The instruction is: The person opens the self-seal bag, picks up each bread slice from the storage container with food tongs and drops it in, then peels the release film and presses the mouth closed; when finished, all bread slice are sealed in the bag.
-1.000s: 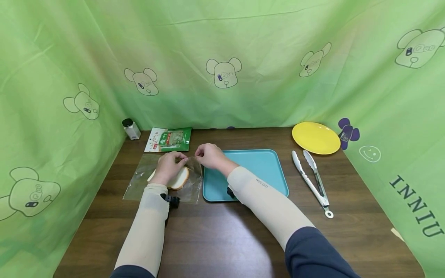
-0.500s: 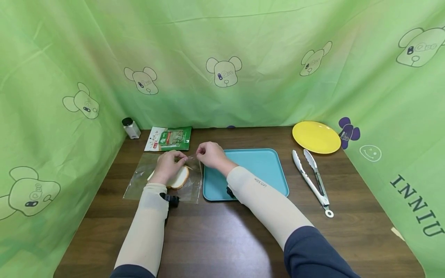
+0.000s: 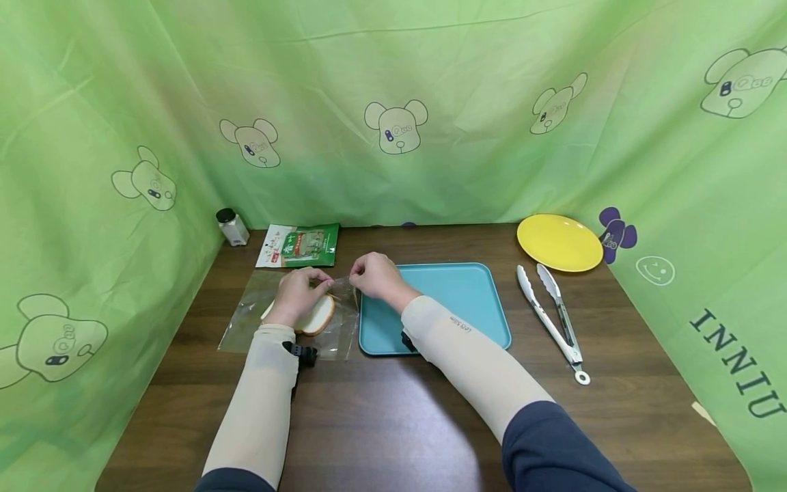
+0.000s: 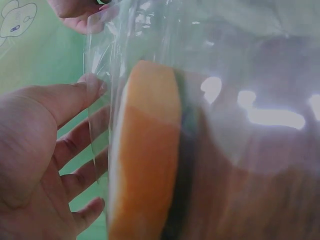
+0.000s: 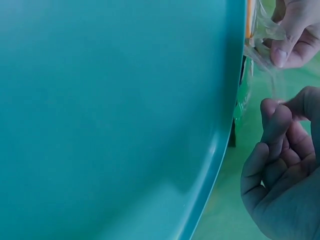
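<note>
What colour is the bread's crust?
The crust is orange-brown; it shows best in the left wrist view.

Clear bag (image 4: 235, 145), white bread (image 3: 316, 316), orange crust (image 4: 147, 150), blue tray (image 3: 455, 297), green cartoon-printed curtain (image 3: 467, 178)

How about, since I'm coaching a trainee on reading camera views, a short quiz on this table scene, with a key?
1. True or false: in the head view, the black-capped jar stands to the left of the green-and-white packet.
2. What does the left hand pinch?
A) the tongs
B) the clear plastic bag
C) the yellow plate
3. In the left wrist view, what shows through the plastic?

Key:
1. True.
2. B.
3. Bread with an orange-brown crust.
</note>
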`<state>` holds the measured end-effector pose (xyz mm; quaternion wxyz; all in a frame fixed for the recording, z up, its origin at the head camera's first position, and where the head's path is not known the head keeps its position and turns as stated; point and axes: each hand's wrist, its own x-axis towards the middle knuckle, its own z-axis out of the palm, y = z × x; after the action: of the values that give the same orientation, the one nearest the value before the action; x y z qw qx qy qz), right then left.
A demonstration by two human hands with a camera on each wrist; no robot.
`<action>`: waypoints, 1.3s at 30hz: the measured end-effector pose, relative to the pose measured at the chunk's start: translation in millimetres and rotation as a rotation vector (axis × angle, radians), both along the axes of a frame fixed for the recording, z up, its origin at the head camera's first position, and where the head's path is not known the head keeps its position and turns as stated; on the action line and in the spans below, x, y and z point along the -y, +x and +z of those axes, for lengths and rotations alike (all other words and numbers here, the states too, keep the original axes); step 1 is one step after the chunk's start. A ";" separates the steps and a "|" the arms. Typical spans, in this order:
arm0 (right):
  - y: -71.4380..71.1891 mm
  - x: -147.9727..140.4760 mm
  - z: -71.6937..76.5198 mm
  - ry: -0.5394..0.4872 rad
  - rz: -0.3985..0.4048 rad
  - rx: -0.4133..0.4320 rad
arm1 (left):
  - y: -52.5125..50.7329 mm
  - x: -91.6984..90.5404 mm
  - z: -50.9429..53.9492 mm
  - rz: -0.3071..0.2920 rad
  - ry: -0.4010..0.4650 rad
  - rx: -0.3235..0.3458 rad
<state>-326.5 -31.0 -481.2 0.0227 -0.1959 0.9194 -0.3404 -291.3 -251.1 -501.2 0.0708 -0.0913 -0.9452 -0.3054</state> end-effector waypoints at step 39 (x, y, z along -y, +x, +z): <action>-4.3 -15.5 1.0 0.030 0.049 0.054 | -0.7 1.7 -0.1 0.048 0.036 0.050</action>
<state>-330.8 -15.5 -480.2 0.0589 -0.2088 0.9182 -0.3313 -292.0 -252.8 -501.3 0.0560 -0.0598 -0.9429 -0.3229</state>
